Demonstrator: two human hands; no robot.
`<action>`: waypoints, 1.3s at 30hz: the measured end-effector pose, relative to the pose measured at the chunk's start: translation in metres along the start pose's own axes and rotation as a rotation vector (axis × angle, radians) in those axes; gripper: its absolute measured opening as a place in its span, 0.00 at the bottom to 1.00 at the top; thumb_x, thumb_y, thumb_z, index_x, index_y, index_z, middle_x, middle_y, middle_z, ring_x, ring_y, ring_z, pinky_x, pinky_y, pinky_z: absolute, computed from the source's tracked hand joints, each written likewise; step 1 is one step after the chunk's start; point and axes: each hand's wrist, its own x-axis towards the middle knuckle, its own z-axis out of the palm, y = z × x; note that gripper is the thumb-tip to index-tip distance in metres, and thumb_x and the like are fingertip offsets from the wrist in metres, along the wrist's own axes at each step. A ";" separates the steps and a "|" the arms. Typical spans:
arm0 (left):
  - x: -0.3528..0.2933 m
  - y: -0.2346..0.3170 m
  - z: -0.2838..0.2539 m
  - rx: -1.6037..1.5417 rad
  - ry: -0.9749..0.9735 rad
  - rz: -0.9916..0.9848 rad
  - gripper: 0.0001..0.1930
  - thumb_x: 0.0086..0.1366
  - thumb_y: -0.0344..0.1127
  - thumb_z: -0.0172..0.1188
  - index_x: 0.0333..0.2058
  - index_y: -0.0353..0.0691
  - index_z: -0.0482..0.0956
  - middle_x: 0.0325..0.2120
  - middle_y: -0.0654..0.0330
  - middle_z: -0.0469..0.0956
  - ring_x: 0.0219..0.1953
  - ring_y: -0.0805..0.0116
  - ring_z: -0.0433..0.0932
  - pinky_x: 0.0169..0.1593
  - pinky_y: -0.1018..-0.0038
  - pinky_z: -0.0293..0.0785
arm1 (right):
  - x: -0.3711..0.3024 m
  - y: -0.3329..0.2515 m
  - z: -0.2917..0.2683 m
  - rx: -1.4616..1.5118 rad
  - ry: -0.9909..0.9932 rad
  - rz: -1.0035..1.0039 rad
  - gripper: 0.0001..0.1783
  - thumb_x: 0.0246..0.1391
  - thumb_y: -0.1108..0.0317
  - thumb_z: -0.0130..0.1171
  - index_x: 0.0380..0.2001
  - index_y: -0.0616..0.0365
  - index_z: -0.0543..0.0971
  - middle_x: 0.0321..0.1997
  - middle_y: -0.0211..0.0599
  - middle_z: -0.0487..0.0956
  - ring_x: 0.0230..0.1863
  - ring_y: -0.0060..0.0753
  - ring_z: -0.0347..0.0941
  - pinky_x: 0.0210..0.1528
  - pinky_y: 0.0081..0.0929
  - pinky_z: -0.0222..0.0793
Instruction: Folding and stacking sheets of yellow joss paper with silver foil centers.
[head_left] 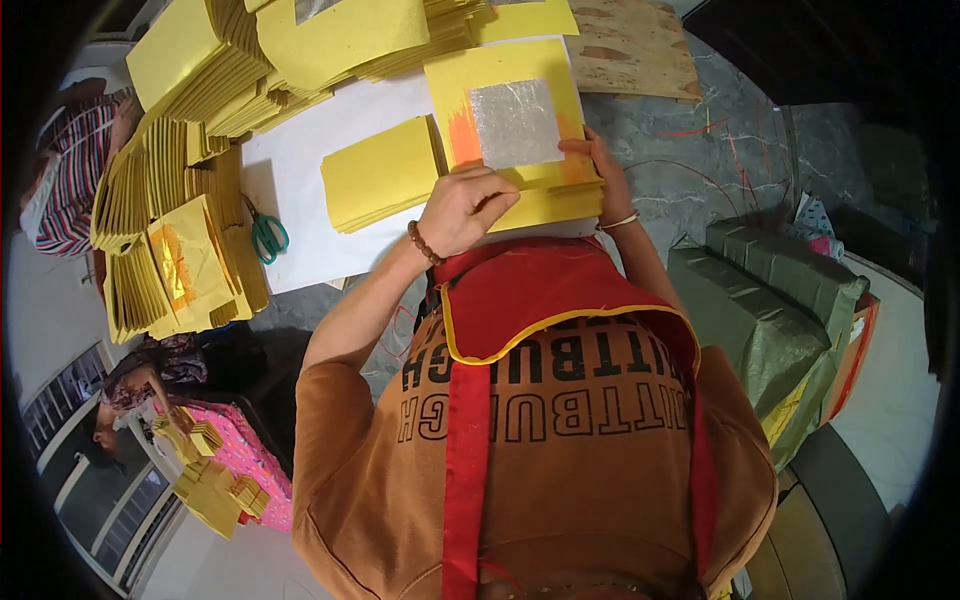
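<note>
A yellow paper sheet (pixel 550 60) with a silver foil square (pixel 515 122) and orange patches lies at the near edge of the table, its near part folded over in a strip. My left hand (pixel 465 210), with a brown bead bracelet at the wrist, is closed with curled fingers at the near left of this sheet; what the fingers hold, if anything, is hidden. At the right edge my right hand (pixel 603 172) grips the sheet, thumb on top and other fingers mostly hidden. Just left of the sheet lies a stack of folded yellow paper (pixel 380 172).
Piles of folded yellow paper (pixel 190 85) line the table's far and left sides. Green-handled scissors (pixel 268 237) lie on the white tabletop (pixel 300 180). Green wrapped bales (pixel 760 300) stand on the floor at right. Another person (pixel 150 375) is at a pink-covered table (pixel 240 450) lower left.
</note>
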 end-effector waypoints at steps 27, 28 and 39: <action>0.011 -0.016 -0.014 -0.369 -0.226 -0.315 0.09 0.61 0.33 0.57 0.33 0.32 0.78 0.26 0.65 0.77 0.31 0.80 0.71 0.37 0.81 0.69 | -0.026 -0.011 -0.023 0.027 -0.020 0.073 0.19 0.60 0.57 0.43 0.46 0.57 0.74 0.61 0.35 0.61 0.61 0.33 0.57 0.59 0.32 0.54; 0.010 -0.016 -0.014 -0.368 -0.225 -0.316 0.09 0.61 0.33 0.57 0.33 0.32 0.78 0.26 0.65 0.77 0.31 0.80 0.71 0.37 0.81 0.69 | -0.027 -0.011 -0.023 0.027 -0.022 0.073 0.19 0.60 0.57 0.43 0.46 0.57 0.74 0.61 0.35 0.61 0.61 0.33 0.57 0.59 0.32 0.54; 0.011 -0.012 -0.014 -0.338 -0.203 -0.334 0.10 0.61 0.34 0.56 0.34 0.31 0.77 0.25 0.63 0.77 0.31 0.79 0.71 0.37 0.81 0.69 | -0.022 -0.016 -0.012 -0.210 -0.018 0.033 0.18 0.47 0.68 0.60 0.44 0.54 0.74 0.59 0.36 0.62 0.58 0.32 0.60 0.55 0.29 0.59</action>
